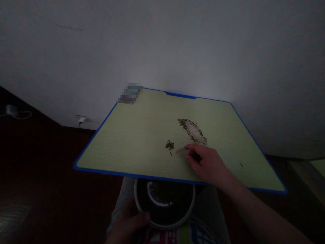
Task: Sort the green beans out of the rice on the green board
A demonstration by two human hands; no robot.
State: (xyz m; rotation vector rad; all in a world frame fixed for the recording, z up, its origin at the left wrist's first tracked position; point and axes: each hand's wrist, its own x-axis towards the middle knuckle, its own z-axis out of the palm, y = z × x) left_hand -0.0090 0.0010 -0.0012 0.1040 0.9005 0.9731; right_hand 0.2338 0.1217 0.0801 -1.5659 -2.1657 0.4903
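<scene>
My right hand (203, 161) is low over the yellow-green board (132, 135), thumb and fingers pinched on a clear, thin, curved piece (180, 152); its exact kind is not plain. Just left of it lies a small cluster of dark green beans (169, 145). Beyond my fingertips is an oblong heap of white grains (193, 130), with more green beans around its border. My left hand (134, 218) grips the near left rim of a dark round bowl (175, 217) on my lap, the thumb over the rim. Dark green contents show inside the bowl, partly under the board's edge.
A blurred flat object (130, 94) lies at the board's far left corner. The board's blue edge (114, 172) overhangs the bowl. A wall (162, 51) stands right behind the board. A plugged-in charger (82, 119) is low on the wall to the left.
</scene>
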